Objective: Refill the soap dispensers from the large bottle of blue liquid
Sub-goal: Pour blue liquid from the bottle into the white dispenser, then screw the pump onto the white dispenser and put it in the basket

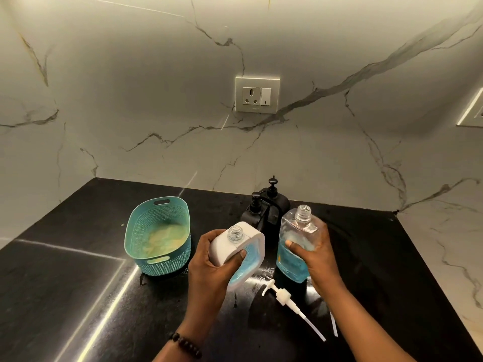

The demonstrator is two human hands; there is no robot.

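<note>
Fingers (243, 255) of L hand (209, 259) wrap white bottle (236, 253), uncapped.

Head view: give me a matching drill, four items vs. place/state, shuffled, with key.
Items:
1. white-sleeved bottle
2. clear bottle
3. white pump
4. teal basket

States:
A. lying on the black counter
B. held in the right hand
C. standing left of both hands
D. held in the left hand

Pairs: 1-D, 2-B, 3-A, 4-C

teal perforated basket (159, 239), black countertop (65, 283), grey-veined marble wall (130, 87)
</note>
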